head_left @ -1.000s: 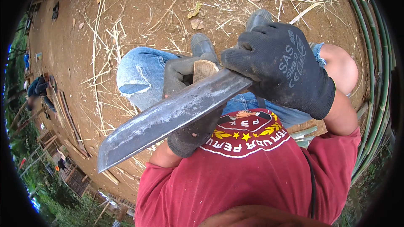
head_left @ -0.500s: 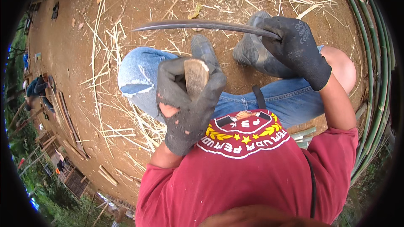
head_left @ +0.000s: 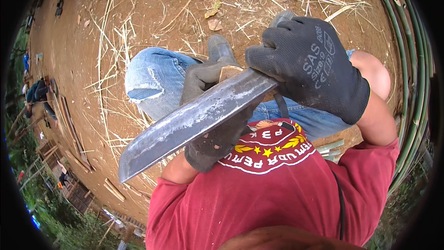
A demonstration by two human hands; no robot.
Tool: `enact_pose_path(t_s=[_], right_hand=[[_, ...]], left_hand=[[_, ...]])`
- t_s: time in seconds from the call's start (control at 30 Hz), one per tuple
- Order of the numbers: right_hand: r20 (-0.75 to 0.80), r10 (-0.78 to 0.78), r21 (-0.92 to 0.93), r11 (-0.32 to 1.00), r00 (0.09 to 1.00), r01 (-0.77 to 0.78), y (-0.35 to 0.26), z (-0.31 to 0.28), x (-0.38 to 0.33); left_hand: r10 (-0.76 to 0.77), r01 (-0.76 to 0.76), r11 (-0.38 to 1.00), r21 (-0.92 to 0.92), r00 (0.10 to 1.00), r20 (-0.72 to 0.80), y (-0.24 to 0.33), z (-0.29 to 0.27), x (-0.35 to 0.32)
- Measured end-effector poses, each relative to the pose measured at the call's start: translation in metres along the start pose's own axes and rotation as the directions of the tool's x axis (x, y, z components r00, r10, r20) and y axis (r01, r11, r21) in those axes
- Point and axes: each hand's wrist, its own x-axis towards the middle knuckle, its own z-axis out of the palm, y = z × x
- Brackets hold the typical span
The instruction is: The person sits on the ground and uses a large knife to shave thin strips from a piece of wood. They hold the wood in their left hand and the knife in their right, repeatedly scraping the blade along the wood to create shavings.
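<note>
My right hand, in a black knit work glove, is closed round the handle of a machete. The handle is hidden in the glove. Its broad, dark blade, streaked with pale marks, slants down to the left across my lap, its flat side toward me. Below the blade, my gloved left hand is closed round a short brown piece of wood or bamboo. Only that piece's top end shows past the blade, close to the blade's base; whether they touch I cannot tell. Holes show in the left glove.
Pale bamboo strips and shavings litter the brown dirt. Long green bamboo poles lie along the right side. My jeans-clad knees and boots frame the work. Far left, another person bends near long poles.
The machete has come down and toward me, turning from edge-on to flat side up. It now covers much of my left hand and the wooden piece.
</note>
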Motion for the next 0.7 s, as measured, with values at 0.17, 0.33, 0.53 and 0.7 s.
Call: enact_pose_path(t_s=[0.17, 0.33, 0.53, 0.7], right_hand=[[0.02, 0.171, -0.115, 0.979, 0.985, -0.168, 0.042, 0.027, -0.021], [-0.033, 0.574, 0.091, 0.817, 0.818, -0.57, 0.068, 0.039, -0.032], [0.241, 0.738, 0.668, 0.345, 0.63, -0.66, 0.029, 0.004, -0.002], [0.297, 0.721, 0.688, 0.292, 0.625, -0.664, 0.027, 0.002, -0.002]], left_hand=[[-0.158, 0.159, 0.889, -0.43, 0.987, 0.04, 0.007, -0.004, -0.001], [-0.307, 0.402, 0.606, -0.686, 0.914, 0.265, -0.014, -0.026, 0.011], [-0.117, 0.42, 0.456, -0.785, 0.902, 0.415, -0.045, -0.031, 0.028], [-0.15, 0.456, 0.429, -0.78, 0.887, 0.437, -0.039, -0.031, 0.034]])
